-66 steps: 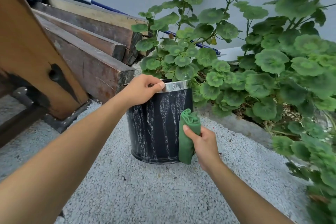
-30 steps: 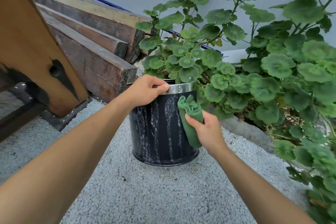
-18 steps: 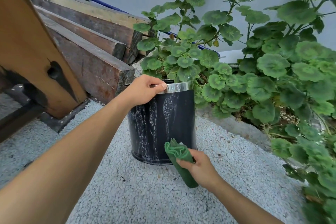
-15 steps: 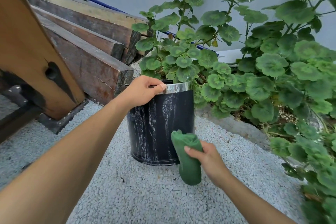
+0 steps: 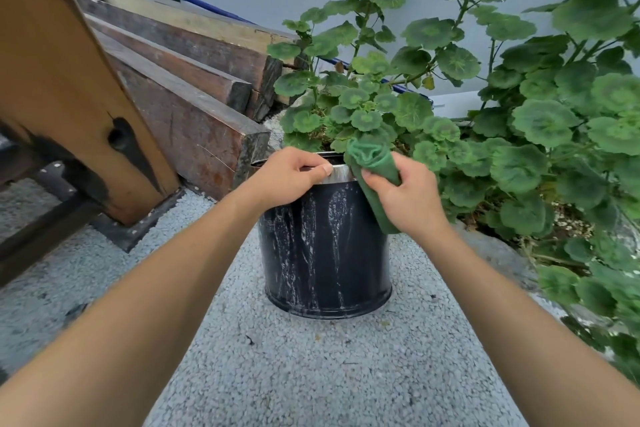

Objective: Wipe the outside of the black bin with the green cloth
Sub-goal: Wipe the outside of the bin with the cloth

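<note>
The black bin (image 5: 325,250) stands upright on pale gravel; white streaks run down its side and a silver band circles its rim. My left hand (image 5: 289,175) grips the rim on the near left, thumb over the silver band. My right hand (image 5: 407,199) holds the bunched green cloth (image 5: 372,166) against the bin's upper right side, with the cloth's top at rim height and its tail hanging down past my palm. The bin's inside is hidden.
Leafy green plants (image 5: 519,121) crowd the bin from behind and the right, growing over a stone kerb (image 5: 491,246). Stacked dark wooden beams (image 5: 194,104) and a slanted brown post (image 5: 69,87) stand left. Gravel floor (image 5: 311,364) lies in front.
My right hand has swept the cloth up from the bin's lower right base to its rim. My left hand has kept its grip on the rim.
</note>
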Motion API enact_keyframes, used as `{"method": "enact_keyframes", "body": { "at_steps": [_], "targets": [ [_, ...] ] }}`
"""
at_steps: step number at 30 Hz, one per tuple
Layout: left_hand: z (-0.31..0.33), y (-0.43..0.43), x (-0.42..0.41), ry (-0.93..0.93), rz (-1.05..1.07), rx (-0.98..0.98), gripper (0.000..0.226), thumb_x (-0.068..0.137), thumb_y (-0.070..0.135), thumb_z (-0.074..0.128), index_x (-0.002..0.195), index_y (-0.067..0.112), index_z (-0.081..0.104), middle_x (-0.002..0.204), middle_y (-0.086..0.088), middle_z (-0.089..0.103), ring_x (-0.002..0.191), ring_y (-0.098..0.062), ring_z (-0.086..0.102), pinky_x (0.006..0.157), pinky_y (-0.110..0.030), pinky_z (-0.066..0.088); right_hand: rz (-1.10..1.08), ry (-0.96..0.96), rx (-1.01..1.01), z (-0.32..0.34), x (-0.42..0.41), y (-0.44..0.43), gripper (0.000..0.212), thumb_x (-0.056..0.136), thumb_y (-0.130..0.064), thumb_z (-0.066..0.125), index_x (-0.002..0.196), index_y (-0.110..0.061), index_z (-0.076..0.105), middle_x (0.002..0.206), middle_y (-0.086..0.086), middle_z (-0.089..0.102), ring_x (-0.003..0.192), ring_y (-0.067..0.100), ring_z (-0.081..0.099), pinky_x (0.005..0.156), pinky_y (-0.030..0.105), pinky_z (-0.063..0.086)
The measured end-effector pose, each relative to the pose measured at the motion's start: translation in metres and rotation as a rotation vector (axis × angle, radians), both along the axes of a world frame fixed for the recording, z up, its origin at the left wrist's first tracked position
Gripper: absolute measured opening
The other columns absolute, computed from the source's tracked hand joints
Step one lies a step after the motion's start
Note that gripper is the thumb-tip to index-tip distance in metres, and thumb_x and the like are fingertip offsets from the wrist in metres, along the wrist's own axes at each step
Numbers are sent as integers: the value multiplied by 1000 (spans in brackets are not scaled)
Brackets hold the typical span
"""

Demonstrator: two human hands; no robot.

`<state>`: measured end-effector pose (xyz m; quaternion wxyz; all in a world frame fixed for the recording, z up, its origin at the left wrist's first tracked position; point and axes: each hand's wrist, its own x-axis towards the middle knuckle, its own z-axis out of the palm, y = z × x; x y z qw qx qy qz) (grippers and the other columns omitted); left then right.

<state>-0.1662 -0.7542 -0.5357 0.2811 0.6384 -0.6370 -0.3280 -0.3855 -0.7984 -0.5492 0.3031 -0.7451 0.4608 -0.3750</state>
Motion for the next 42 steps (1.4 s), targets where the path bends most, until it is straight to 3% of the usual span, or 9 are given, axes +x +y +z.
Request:
{"method": "enact_keyframes", "body": {
  "at_steps": [4, 10, 16, 23, 28, 31, 34, 38, 42],
  "targets": [
    [-2, 1, 1, 13, -7, -2, 32, 107, 30, 54, 85, 23, 76, 76, 11, 71, 80, -7, 65, 83, -28, 47, 61, 63, -5, -26, 8, 27, 12, 88, -30, 70, 88, -18, 73, 84, 2, 72, 76, 15, 62, 70, 30, 49],
    [-4, -1, 3, -3, -2, 4, 40, 108, 30, 52, 71, 13, 52, 65, 6, 43, 63, -12, 41, 70, -29, 33, 312, 264, 124, -83, -10, 85, 30, 88, -15, 72, 76, -37, 57, 76, -18, 56, 71, -3, 54, 57, 14, 41],
    [-8, -3, 5, -16, 6, -21, 49, 107, 31, 53, 59, 28, 50, 54, 9, 41, 58, -6, 40, 69, -27, 34, 471, 460, 247, -127, -31, 124, 13, 87, -12, 61, 80, -22, 64, 83, -7, 59, 77, 10, 56, 66, 31, 46],
    [-20, -6, 14, -60, 4, -72, 37, 107, 35, 52, 99, 4, 71, 86, -2, 66, 83, -19, 59, 81, -31, 43, 40, -157, 703, -83, -36, 97, 7, 94, -15, 71, 97, -17, 77, 93, 4, 82, 87, 28, 79, 73, 39, 66],
    [-25, -1, 28, -51, 85, -101, 30, 105, 40, 55, 120, 25, 77, 124, 8, 75, 110, -15, 69, 99, -32, 50, -101, -481, 334, -6, -29, 42, 8, 88, -22, 72, 92, -24, 78, 92, -6, 81, 85, 12, 75, 73, 25, 61],
    [-28, 2, 36, -74, 85, -110, 30, 105, 41, 55, 119, 28, 78, 124, 13, 75, 109, -10, 68, 100, -31, 50, -166, -287, 11, 13, -9, 19, 13, 89, -29, 70, 87, -17, 73, 85, 5, 74, 78, 20, 65, 74, 37, 54],
    [-31, 5, 43, -89, 103, -133, 27, 106, 39, 55, 116, 31, 79, 119, 20, 74, 107, -7, 67, 99, -28, 49, -134, -49, -199, 11, 21, 12, 16, 89, -27, 70, 90, -11, 71, 81, 7, 67, 72, 20, 55, 65, 29, 43],
    [-35, 7, 50, -113, 104, -183, 27, 105, 34, 57, 124, 31, 76, 124, 17, 73, 116, -1, 62, 102, -24, 44, 50, 165, -264, -14, 53, 27, 10, 88, -10, 72, 83, -6, 64, 77, 1, 57, 71, 16, 47, 61, 27, 30],
    [-38, 6, 54, -99, 116, -187, 28, 104, 36, 59, 125, 26, 76, 128, 12, 72, 117, 3, 56, 105, -22, 40, 223, 225, -225, -50, 51, 58, 10, 87, -7, 70, 94, -7, 64, 83, 2, 60, 72, 18, 55, 60, 26, 44]
  ]
}}
